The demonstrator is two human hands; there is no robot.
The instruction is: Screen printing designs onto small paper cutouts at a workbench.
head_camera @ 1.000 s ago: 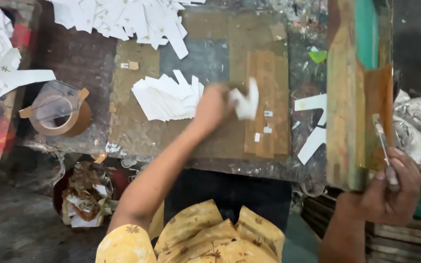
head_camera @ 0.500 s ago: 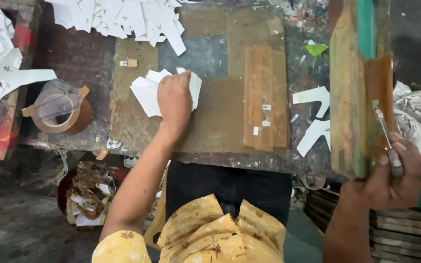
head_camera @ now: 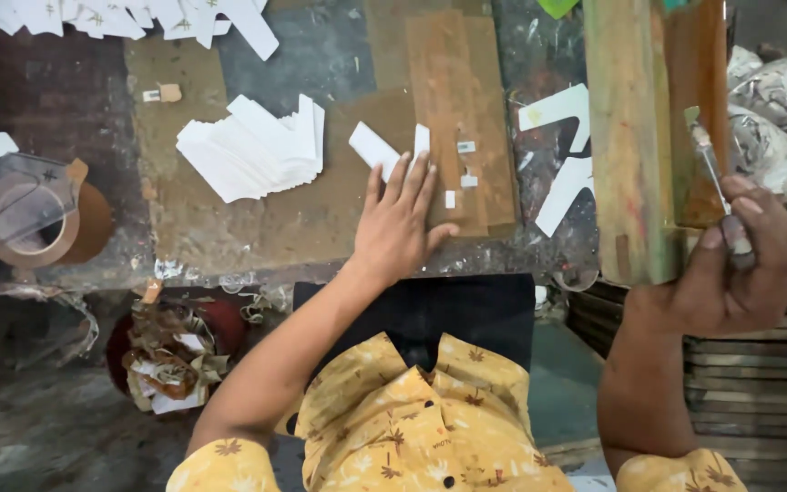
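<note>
On the tabletop, seen from your head camera, your left hand lies flat, fingers spread open, tips touching a white paper strip beside the fanned paper stack. It looks thin, light and floppy; pinch it at an edge. Your right hand grips a slim blade tool against the upright wooden board.

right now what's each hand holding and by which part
The right hand pinches a thin metal blade tool at its lower end, thumb and fingers around the handle. The left hand holds nothing; it lies flat, fingertips on a white paper strip.
</note>
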